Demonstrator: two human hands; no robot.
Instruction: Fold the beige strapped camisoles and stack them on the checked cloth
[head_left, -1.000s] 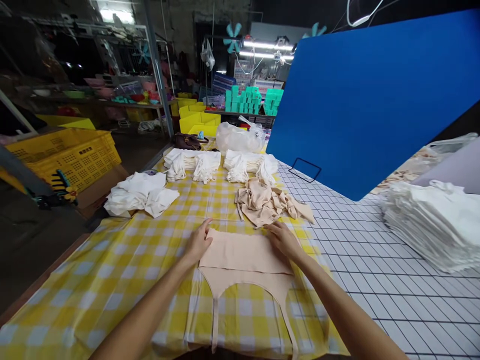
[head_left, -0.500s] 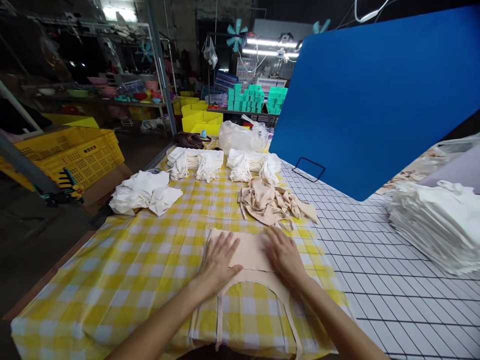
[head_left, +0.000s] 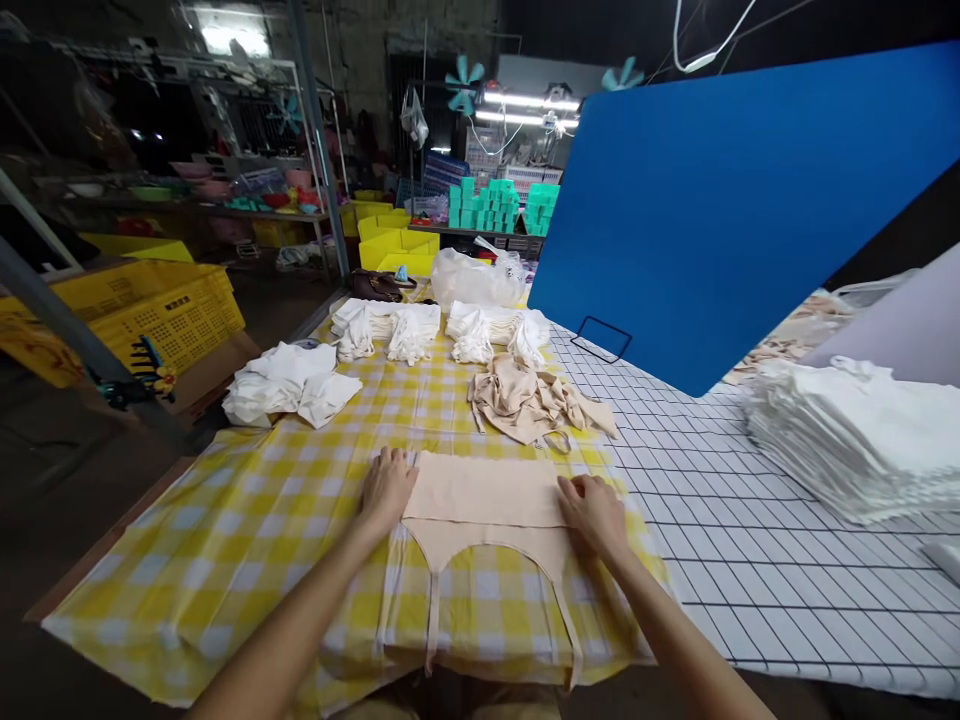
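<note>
Yellow crate [head_left: 176, 315], contents unclear, stands leftward; curled hands [head_left: 386, 488] [head_left: 598, 512] flank beige garment [head_left: 484, 490], whether gripping I can't tell.

Blue board [head_left: 720, 220] at right — yellow crate [head_left: 176, 312] at left — green boxes [head_left: 487, 207]

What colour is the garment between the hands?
The garment is plain pale beige; the head view shows it best.

"See anything legible?"
"No. On the yellow perforated plastic crate [head_left: 191, 318], just dark characters, too small to make out."
"And on the translucent white plastic bag [head_left: 466, 277]?"
"Only a dark mark, likewise unreadable."
</note>
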